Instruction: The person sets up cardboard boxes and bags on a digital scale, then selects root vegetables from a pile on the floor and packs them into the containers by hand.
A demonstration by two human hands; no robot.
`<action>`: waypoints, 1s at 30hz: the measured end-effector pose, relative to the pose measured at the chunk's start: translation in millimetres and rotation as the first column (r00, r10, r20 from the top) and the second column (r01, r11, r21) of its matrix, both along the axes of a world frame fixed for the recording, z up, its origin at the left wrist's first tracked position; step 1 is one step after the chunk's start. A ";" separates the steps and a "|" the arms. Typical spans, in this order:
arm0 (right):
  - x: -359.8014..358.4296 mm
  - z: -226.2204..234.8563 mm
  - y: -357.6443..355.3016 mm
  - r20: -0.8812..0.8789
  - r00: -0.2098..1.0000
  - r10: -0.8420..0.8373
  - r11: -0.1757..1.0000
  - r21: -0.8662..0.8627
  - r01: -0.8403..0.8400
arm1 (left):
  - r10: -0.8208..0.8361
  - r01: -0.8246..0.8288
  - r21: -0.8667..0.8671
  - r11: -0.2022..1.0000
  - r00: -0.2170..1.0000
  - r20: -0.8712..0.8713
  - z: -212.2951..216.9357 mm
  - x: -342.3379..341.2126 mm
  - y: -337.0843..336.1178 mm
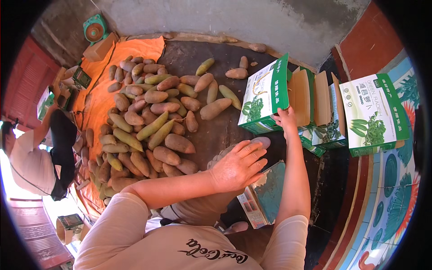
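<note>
My right hand [286, 119] is closed on the near lower edge of a white and green carton [260, 92], thumb and fingers pinching its green border. The carton stands tilted, with a leafy green vegetable pictured on its face. My left hand [240, 166] hovers palm down in front of my bent knee, fingers apart, with nothing visible in it; its palm is hidden. To the left lies a big heap of long, earth-coated radishes [155, 108], some green and some brown with soil. One green radish [230, 96] lies close beside the carton.
Open cartons [320, 96] stand right of the held one, and another printed carton [377, 114] beyond them. A worn pale box [270, 191] sits by my legs. An orange sheet [96, 92] and dark mat [216, 130] cover the floor. Another person [33, 153] works at left.
</note>
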State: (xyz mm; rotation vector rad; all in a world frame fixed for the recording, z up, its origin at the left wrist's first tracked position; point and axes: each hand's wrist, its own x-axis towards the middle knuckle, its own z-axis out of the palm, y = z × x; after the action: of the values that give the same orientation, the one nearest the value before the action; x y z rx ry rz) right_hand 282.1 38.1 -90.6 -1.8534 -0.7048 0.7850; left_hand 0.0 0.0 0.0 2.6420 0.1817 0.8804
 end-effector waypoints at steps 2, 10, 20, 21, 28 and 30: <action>4.5 -18.8 7.9 -0.226 0.971 -0.075 0.991 0.091 0.098 | -0.004 0.004 -0.008 1.000 1.000 0.002 2.9 -2.9 -3.9; -19.0 -10.3 34.9 -0.421 0.861 -0.283 0.954 -0.035 0.297 | 0.032 -0.032 -0.012 0.999 1.000 0.001 -0.1 1.8 9.0; -1.9 37.7 -39.8 -0.085 0.985 -0.147 0.976 0.151 0.158 | 0.060 -0.060 -0.004 0.998 0.998 0.008 3.0 -8.5 22.6; -0.4 45.3 -55.9 -0.080 0.985 -0.155 0.975 0.147 0.165 | 0.070 -0.070 0.011 0.997 0.997 0.012 2.0 -8.8 23.6; -11.2 87.4 -189.2 0.069 0.975 -0.211 0.930 0.322 0.178 | 0.119 -0.121 0.044 0.992 0.992 0.036 -4.6 -18.2 32.2; -23.0 102.9 -229.1 0.103 0.966 -0.239 0.928 0.316 0.196 | 0.139 -0.142 0.055 0.988 0.989 0.050 -3.5 -20.3 32.5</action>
State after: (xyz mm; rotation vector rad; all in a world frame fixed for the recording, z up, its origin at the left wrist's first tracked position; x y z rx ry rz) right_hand 259.1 -191.1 12.3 -1.6784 -0.6530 0.3802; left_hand -20.3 32.5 -3.5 2.6864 0.3389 1.0056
